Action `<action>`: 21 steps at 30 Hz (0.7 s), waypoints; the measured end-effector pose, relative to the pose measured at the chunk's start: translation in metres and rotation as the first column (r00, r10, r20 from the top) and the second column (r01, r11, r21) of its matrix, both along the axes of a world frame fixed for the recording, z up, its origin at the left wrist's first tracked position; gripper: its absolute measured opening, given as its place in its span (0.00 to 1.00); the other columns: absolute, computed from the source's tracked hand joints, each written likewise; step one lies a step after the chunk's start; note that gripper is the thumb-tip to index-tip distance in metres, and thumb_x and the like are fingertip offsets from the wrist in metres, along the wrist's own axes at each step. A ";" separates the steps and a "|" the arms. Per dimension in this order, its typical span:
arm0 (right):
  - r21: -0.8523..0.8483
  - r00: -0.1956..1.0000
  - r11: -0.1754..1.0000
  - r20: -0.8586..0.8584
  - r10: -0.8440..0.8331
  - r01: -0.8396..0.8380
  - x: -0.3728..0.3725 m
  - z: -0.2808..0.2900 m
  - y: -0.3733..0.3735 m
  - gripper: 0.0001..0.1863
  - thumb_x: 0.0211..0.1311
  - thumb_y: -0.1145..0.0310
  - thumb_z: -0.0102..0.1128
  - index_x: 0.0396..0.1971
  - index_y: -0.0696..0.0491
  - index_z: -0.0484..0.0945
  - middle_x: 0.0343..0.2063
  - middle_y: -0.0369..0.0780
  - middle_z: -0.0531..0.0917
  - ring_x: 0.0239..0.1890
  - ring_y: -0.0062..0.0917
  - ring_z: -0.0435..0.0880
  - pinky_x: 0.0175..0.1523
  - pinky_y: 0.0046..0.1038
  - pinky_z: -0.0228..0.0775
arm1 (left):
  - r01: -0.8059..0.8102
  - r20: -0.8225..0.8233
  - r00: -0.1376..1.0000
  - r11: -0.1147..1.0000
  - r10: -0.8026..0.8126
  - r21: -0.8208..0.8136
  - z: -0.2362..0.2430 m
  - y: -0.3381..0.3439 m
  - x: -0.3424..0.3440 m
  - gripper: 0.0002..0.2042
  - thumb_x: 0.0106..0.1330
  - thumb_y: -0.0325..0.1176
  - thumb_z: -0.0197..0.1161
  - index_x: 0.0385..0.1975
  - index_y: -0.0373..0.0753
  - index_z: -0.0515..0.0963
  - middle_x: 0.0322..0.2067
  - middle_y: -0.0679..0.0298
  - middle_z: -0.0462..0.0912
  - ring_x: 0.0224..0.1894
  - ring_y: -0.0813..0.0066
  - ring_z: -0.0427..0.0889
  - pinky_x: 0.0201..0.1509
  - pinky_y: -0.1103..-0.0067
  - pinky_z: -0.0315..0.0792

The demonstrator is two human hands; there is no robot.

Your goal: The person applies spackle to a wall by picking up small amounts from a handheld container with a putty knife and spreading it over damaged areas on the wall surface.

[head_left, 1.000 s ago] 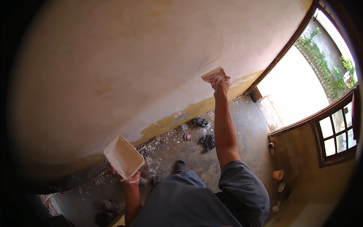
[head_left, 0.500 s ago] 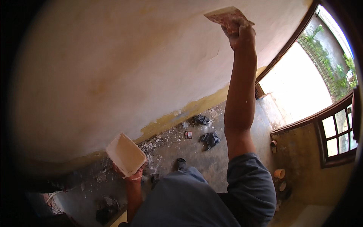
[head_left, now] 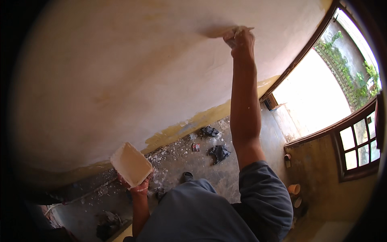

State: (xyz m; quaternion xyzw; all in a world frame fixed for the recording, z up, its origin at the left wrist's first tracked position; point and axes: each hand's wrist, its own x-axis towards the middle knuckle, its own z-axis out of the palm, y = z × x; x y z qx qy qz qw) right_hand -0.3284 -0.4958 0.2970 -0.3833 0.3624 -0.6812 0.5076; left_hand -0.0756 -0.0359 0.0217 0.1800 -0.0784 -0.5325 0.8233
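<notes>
The pale plastered wall (head_left: 133, 76) fills most of your view, with a yellow band along its foot and rubble and dark rags (head_left: 219, 153) on the concrete floor (head_left: 209, 177) below. You look to be mid-stroke, spreading filler high on the wall; the next pass calls for steady, flat pressure. Your right hand (head_left: 241, 39) is stretched overhead, fingers clenched round the scraper (head_left: 238, 30), whose blade lies against the wall just above your knuckles. Your left hand (head_left: 137, 184) is low beside your body, curled under the white tray (head_left: 131, 164), gripping its lower edge.
</notes>
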 end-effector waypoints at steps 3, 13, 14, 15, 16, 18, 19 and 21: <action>-0.416 0.988 0.901 -0.138 0.076 -0.127 -0.008 0.078 0.041 0.10 0.58 0.77 0.49 0.39 0.62 0.71 0.43 0.49 0.78 0.45 0.37 0.81 0.49 0.39 0.79 | 0.012 -0.034 0.999 1.000 -0.011 0.016 0.002 -0.004 -0.003 0.38 0.60 0.64 0.56 0.69 0.55 0.58 0.64 0.61 0.68 0.60 0.49 0.74 0.51 0.40 0.73; -0.693 0.245 0.715 -0.711 -0.659 -0.087 0.026 -0.149 0.042 0.19 0.59 0.80 0.53 0.51 0.55 0.70 0.52 0.49 0.74 0.54 0.49 0.72 0.55 0.44 0.70 | 0.023 0.017 1.000 0.999 -0.022 -0.048 0.002 -0.005 -0.011 0.38 0.59 0.63 0.58 0.69 0.57 0.58 0.64 0.62 0.68 0.63 0.47 0.71 0.54 0.39 0.72; -0.628 0.287 0.775 -0.758 -0.586 -0.074 0.010 -0.166 0.048 0.17 0.61 0.79 0.53 0.50 0.51 0.72 0.51 0.48 0.77 0.55 0.46 0.74 0.55 0.45 0.72 | 0.028 0.010 1.000 0.998 -0.028 -0.056 0.004 -0.006 -0.011 0.38 0.59 0.63 0.59 0.69 0.57 0.58 0.64 0.62 0.68 0.63 0.47 0.71 0.54 0.39 0.72; -0.413 0.500 0.911 -0.788 -0.359 0.003 -0.005 -0.175 0.050 0.18 0.59 0.80 0.53 0.50 0.51 0.72 0.48 0.50 0.79 0.53 0.48 0.76 0.57 0.46 0.71 | 0.033 0.000 0.999 0.998 -0.033 -0.059 0.005 -0.005 -0.011 0.39 0.59 0.63 0.59 0.69 0.57 0.58 0.64 0.61 0.68 0.63 0.46 0.70 0.54 0.38 0.72; -0.280 0.539 0.947 -0.780 -0.318 0.154 -0.020 -0.180 0.045 0.17 0.58 0.79 0.54 0.49 0.55 0.72 0.45 0.49 0.81 0.45 0.44 0.82 0.52 0.42 0.75 | 0.042 -0.010 0.999 0.997 -0.043 -0.059 0.005 -0.002 -0.012 0.39 0.58 0.63 0.59 0.69 0.57 0.58 0.64 0.61 0.68 0.63 0.46 0.70 0.54 0.38 0.72; 0.039 0.876 0.970 -0.439 -0.200 0.241 -0.055 -0.184 0.010 0.17 0.57 0.80 0.54 0.48 0.61 0.73 0.42 0.46 0.82 0.38 0.33 0.85 0.39 0.31 0.79 | 0.077 -0.012 0.997 0.994 -0.078 -0.072 -0.004 0.000 -0.008 0.39 0.58 0.64 0.58 0.70 0.57 0.58 0.67 0.63 0.64 0.66 0.48 0.67 0.55 0.36 0.69; 0.163 0.931 0.956 -0.315 -0.185 0.245 -0.064 -0.177 -0.003 0.17 0.57 0.81 0.54 0.49 0.62 0.73 0.41 0.45 0.82 0.37 0.29 0.85 0.36 0.28 0.80 | 0.090 -0.012 0.996 0.993 -0.091 -0.080 -0.008 0.000 -0.006 0.39 0.59 0.64 0.57 0.70 0.57 0.58 0.68 0.64 0.63 0.67 0.50 0.65 0.55 0.35 0.68; 0.227 0.990 0.965 0.019 -0.138 0.130 -0.063 -0.147 -0.020 0.19 0.57 0.82 0.54 0.50 0.62 0.73 0.41 0.44 0.81 0.36 0.29 0.85 0.31 0.25 0.78 | 0.085 0.005 0.996 0.994 -0.085 -0.069 -0.011 0.001 -0.004 0.39 0.59 0.64 0.57 0.70 0.57 0.58 0.68 0.64 0.63 0.67 0.50 0.66 0.55 0.35 0.68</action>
